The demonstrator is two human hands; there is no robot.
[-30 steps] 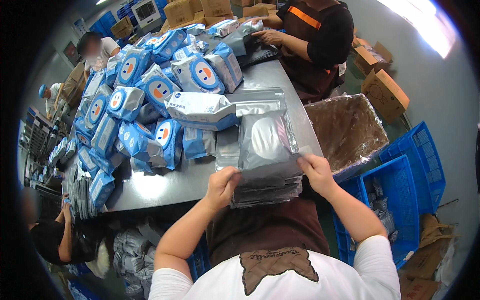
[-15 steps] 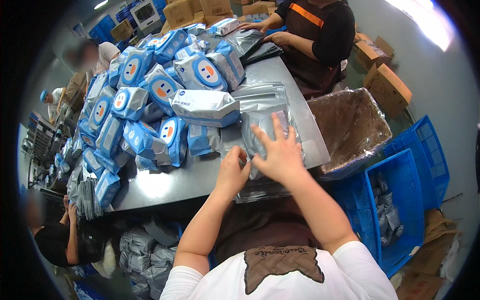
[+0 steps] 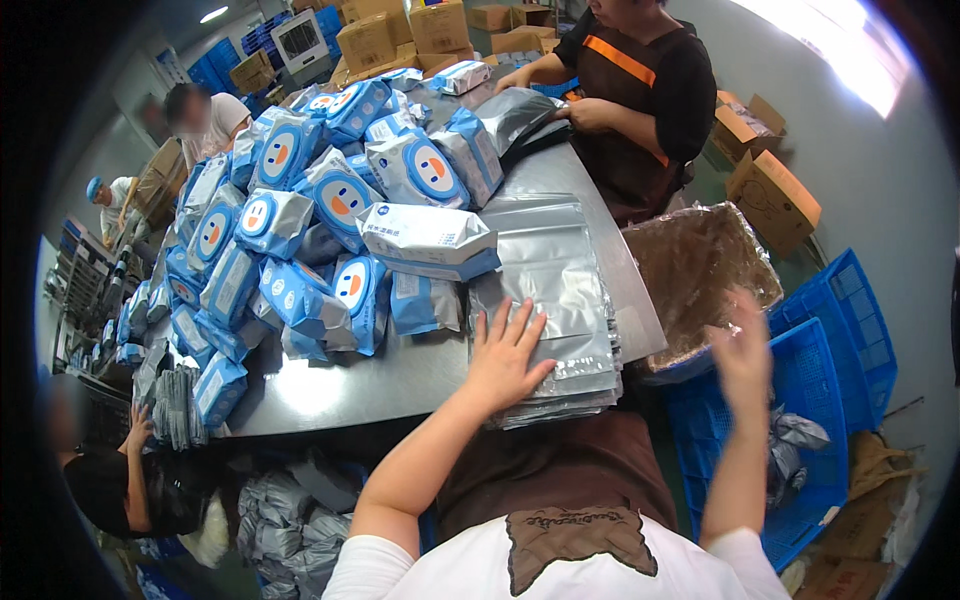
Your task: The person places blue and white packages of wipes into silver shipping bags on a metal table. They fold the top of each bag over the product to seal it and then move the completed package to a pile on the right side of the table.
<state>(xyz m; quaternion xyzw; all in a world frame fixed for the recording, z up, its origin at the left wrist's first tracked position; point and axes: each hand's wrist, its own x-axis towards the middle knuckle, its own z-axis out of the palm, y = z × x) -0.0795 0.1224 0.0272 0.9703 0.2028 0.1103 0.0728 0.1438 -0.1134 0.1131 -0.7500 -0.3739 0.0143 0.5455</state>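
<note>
A packer's left hand (image 3: 508,352) lay flat, fingers spread, on the stack of silver bags (image 3: 552,290) at the bench's (image 3: 400,375) near right edge; the right hand (image 3: 742,352), open and empty, hung blurred above the blue crate (image 3: 835,330). Blue packs (image 3: 340,200) crowded the bench's left.

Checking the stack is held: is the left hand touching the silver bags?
Touching: the head view shows the left hand lying flat on the silver bags.

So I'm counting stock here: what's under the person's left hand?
The left hand lies flat on a stack of silver pouches at the metal table's near edge. Only the pouch edges show; what lies under them is hidden.
</note>
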